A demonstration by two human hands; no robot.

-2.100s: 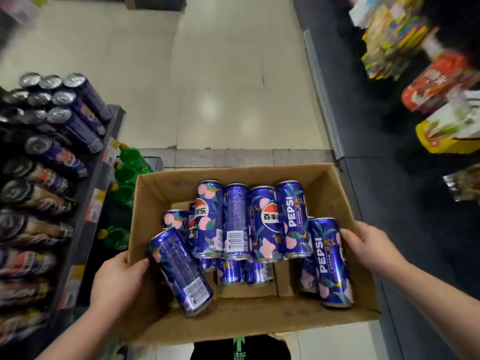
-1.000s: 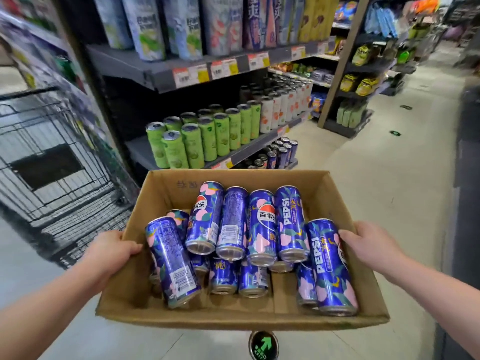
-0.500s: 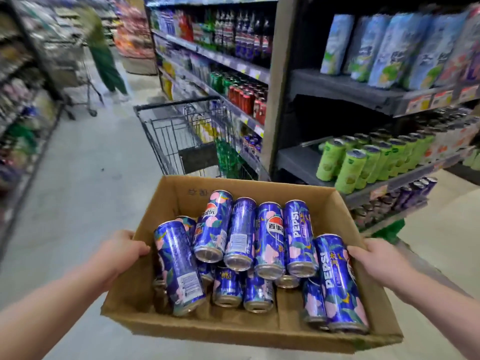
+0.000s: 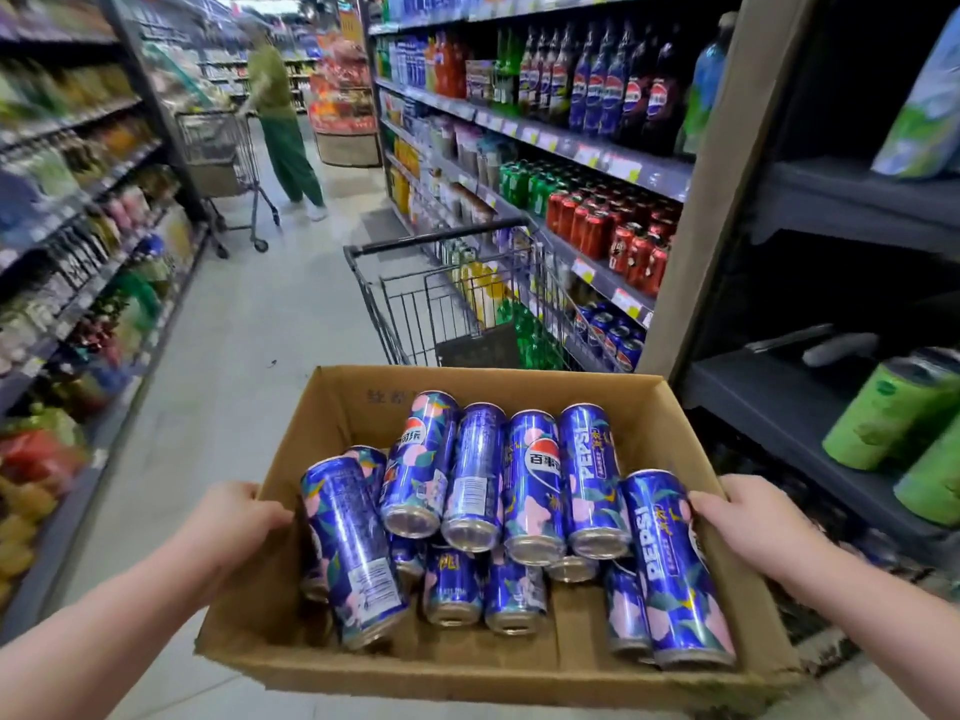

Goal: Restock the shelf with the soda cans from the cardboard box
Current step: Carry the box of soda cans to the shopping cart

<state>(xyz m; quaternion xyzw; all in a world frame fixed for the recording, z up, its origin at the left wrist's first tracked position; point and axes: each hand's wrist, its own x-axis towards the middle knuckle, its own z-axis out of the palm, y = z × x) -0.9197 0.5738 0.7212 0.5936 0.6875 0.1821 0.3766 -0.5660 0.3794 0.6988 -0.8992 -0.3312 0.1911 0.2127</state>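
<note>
Grip: left hand [image 4: 236, 519] curled on box [image 4: 467, 678] left wall | cans [image 4: 475, 475] lying loose inside box, stacked two deep | right hand [image 4: 753, 517] curled on right wall, fingers beside outer can | cart [image 4: 452, 298] just ahead of box | shelf [image 4: 800, 402] at right, green cans [image 4: 883, 413] on it

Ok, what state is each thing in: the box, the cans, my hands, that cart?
cardboard box: open-topped, carried by both hands.
soda cans: lying piled inside the box.
left hand: grips the box's left wall.
right hand: grips the box's right wall.
shopping cart: standing unattended beside the shelves.
</note>
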